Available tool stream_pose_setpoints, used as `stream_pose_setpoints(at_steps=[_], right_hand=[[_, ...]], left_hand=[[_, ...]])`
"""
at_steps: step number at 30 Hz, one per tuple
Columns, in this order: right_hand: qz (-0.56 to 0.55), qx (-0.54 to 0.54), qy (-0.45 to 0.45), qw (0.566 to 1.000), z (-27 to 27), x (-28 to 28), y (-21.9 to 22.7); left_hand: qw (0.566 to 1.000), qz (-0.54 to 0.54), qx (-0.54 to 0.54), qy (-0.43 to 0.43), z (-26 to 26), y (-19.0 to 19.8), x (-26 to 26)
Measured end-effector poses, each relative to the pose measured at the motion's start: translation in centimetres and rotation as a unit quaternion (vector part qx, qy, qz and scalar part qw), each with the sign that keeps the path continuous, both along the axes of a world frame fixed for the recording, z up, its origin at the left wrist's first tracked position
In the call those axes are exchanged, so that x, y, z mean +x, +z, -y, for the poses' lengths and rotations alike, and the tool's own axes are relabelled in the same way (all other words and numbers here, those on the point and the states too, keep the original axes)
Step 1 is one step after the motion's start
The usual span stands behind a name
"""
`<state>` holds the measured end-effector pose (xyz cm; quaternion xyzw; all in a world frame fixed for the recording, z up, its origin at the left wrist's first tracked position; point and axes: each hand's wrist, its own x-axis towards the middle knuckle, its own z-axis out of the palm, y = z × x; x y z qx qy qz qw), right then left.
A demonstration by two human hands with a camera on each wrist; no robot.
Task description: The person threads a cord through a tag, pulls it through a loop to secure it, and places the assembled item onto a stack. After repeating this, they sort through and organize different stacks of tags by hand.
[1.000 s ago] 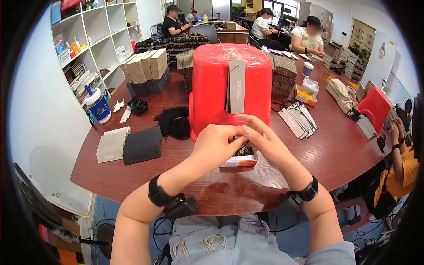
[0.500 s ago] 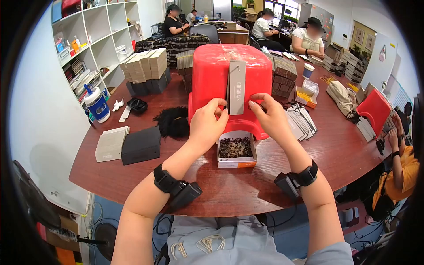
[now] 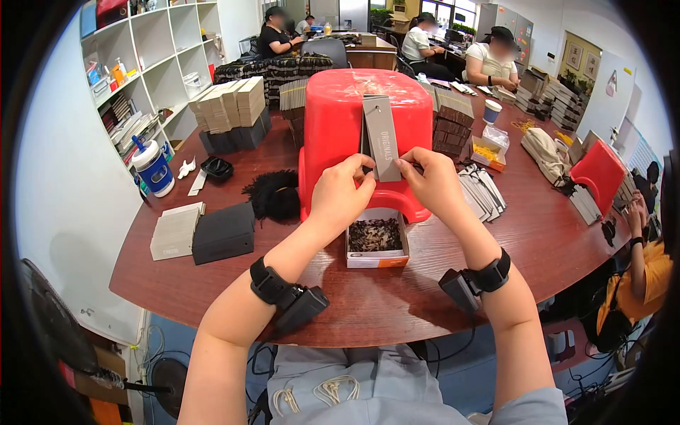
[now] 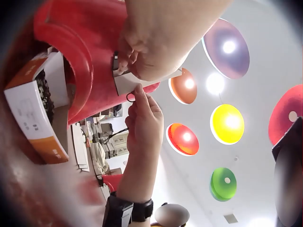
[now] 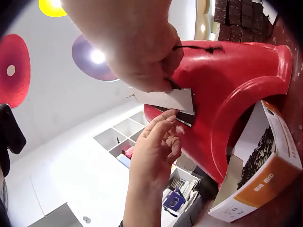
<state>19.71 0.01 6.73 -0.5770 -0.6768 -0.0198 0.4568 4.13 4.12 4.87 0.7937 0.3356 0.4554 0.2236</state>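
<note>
Head view: the left hand (image 3: pixel 340 195) pinches the lower left corner of a grey tag (image 3: pixel 382 138) hanging on the front of the red stool (image 3: pixel 333 120); the right hand (image 3: pixel 435 185) pinches its lower right edge. A careless tug could tear the tag. The stool stands on a round brown table (image 3: pixel 234 283). Behind the stool, people sit working.

Red stool (image 3: pixel 340 127) — grey tag (image 3: pixel 382 138) — orange-and-white box (image 3: pixel 375 261).
</note>
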Motion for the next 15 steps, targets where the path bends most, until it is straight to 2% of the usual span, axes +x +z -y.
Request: stream_pose_setpoints(at_steps=[6,8,9,11,12,14,15], right_hand=[[-0.025,-0.047,0.027,0.998,0.0,0.9,0.6],[-0.079,-0.09,0.085,0.989,0.1,1.3,0.8],[-0.079,-0.091,0.085,0.989,0.2,1.5,1.0],[-0.145,-0.189,0.127,0.963,0.5,1.5,1.6],[-0.145,-0.189,0.126,0.963,0.6,1.5,1.7],[-0.21,-0.239,0.182,0.93,0.8,1.4,1.8],[-0.209,-0.239,0.181,0.931,0.7,1.5,1.6]], left_hand=[[0.999,0.031,0.004,0.035,-0.4,-0.1,-0.6],[0.996,0.073,0.023,0.035,-0.7,-0.3,-0.6],[0.996,0.073,0.023,0.035,-0.4,0.0,-0.6],[0.989,0.136,-0.053,-0.011,0.4,1.0,-0.4],[0.989,0.136,-0.053,-0.011,0.7,1.4,-0.2],[0.935,0.238,-0.206,-0.162,1.0,2.1,0.2],[0.935,0.239,-0.206,-0.162,0.6,2.0,0.3]])
